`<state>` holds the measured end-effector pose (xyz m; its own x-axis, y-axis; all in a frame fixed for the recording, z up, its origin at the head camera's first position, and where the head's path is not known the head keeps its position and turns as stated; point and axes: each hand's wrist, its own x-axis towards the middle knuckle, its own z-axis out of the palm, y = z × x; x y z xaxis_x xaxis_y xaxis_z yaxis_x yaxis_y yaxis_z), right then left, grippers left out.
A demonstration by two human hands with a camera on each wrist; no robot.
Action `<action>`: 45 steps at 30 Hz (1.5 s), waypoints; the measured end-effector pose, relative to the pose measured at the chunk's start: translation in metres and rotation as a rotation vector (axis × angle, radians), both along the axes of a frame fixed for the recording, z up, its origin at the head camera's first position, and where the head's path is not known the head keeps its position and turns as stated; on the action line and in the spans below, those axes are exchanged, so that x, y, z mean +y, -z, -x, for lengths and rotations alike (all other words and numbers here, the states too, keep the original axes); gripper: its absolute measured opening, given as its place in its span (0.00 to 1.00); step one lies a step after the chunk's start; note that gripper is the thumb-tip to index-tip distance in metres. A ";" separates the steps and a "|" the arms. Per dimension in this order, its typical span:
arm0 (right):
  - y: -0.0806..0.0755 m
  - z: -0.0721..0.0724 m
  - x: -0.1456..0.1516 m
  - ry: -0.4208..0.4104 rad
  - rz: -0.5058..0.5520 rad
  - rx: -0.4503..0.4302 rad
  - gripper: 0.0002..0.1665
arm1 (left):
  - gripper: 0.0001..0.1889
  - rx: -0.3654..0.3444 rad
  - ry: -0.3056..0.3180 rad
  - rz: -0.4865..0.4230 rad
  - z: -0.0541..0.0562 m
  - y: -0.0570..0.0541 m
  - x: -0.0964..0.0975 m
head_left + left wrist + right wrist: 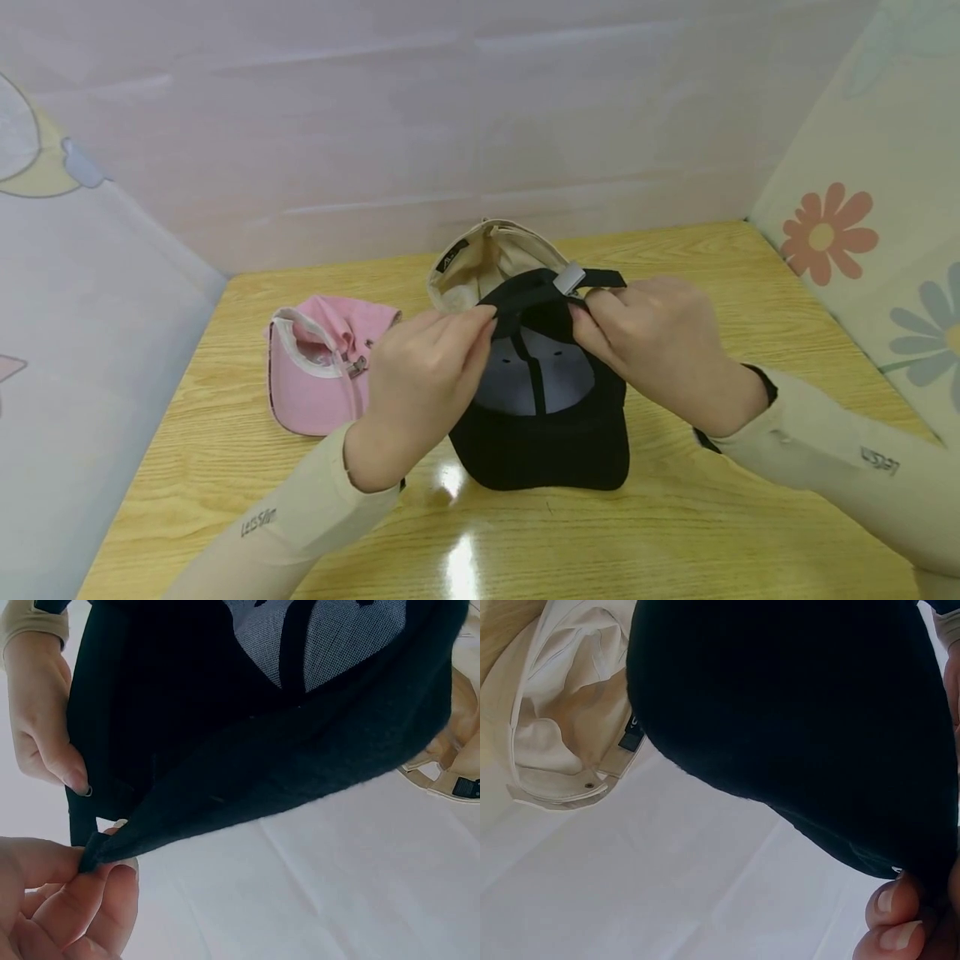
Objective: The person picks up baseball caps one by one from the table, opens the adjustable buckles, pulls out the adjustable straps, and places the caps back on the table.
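Note:
A black baseball cap (pixel 540 450) is held up in front of me, its brim toward me and its grey-lined inside showing. My left hand (pixel 427 375) pinches the cap's back edge on the left; the left wrist view shows thumb and fingers gripping a corner of black fabric (pixel 94 851). My right hand (pixel 660 342) pinches the other side, by the adjusting strap (pixel 603 278) and its silver metal buckle (pixel 570 278). In the right wrist view, the black cap (pixel 795 735) covers much of the picture and hides part of the right hand's grip.
Behind the black cap a beige cap (pixel 517 250) lies with its hollow side facing me. A pink cap (pixel 315 392) rests on the wooden table (pixel 202 433) at the left. Printed cloth walls (pixel 465 125) stand at the back and sides.

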<state>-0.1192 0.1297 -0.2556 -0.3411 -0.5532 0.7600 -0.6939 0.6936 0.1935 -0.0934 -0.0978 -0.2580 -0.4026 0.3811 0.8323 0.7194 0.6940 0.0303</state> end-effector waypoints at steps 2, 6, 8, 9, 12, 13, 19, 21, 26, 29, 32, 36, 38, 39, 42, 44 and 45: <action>0.000 0.000 0.000 0.002 -0.004 -0.001 0.30 | 0.04 -0.008 0.001 -0.001 -0.001 -0.001 0.000; 0.000 0.000 0.001 -0.004 -0.001 0.002 0.30 | 0.04 -0.012 -0.004 -0.006 -0.001 -0.002 0.000; 0.001 0.000 0.002 -0.009 0.006 0.005 0.29 | 0.04 -0.012 -0.005 -0.008 -0.001 -0.002 0.000; 0.001 0.000 0.002 -0.009 0.009 0.006 0.29 | 0.04 -0.012 -0.005 -0.010 -0.001 -0.002 0.000; 0.001 0.000 0.003 -0.007 0.010 0.008 0.29 | 0.03 -0.007 -0.019 -0.022 -0.001 -0.001 0.000; 0.001 0.000 0.003 -0.006 0.012 0.009 0.29 | 0.03 -0.005 -0.026 -0.028 -0.001 -0.001 0.000; 0.000 -0.002 0.005 0.002 -0.003 -0.005 0.29 | 0.04 -0.012 -0.061 -0.048 -0.001 0.001 -0.001; -0.001 -0.003 0.005 0.002 -0.011 -0.014 0.29 | 0.04 -0.019 -0.060 -0.053 0.000 0.001 -0.001; 0.000 -0.002 0.006 -0.006 0.002 -0.018 0.29 | 0.04 -0.029 -0.054 -0.070 0.000 0.000 0.000; 0.000 -0.002 0.006 0.000 -0.009 -0.023 0.29 | 0.04 -0.039 -0.065 -0.079 0.001 -0.001 0.001; 0.000 -0.001 0.006 -0.004 -0.002 -0.020 0.28 | 0.04 -0.048 -0.081 -0.086 0.001 -0.002 0.001; 0.003 0.001 0.006 -0.014 0.028 -0.004 0.29 | 0.04 -0.057 -0.087 -0.091 0.001 -0.003 0.002; 0.003 0.000 0.006 -0.012 0.027 -0.005 0.29 | 0.04 -0.058 -0.087 -0.092 0.001 -0.003 0.002; 0.003 0.000 0.006 -0.012 0.027 -0.006 0.29 | 0.04 -0.058 -0.087 -0.092 0.001 -0.003 0.002; 0.002 0.000 0.006 -0.012 0.028 -0.012 0.29 | 0.04 -0.058 -0.089 -0.090 0.001 -0.003 0.002; 0.002 0.000 0.006 -0.010 0.029 -0.014 0.29 | 0.04 -0.060 -0.091 -0.088 0.001 -0.003 0.001; 0.003 0.000 0.006 -0.010 0.029 -0.014 0.29 | 0.04 -0.063 -0.090 -0.087 0.001 -0.003 0.001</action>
<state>-0.1190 0.1358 -0.2583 -0.3468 -0.5340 0.7711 -0.7030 0.6922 0.1632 -0.0942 -0.0965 -0.2552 -0.4845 0.2683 0.8326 0.6492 0.7482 0.1367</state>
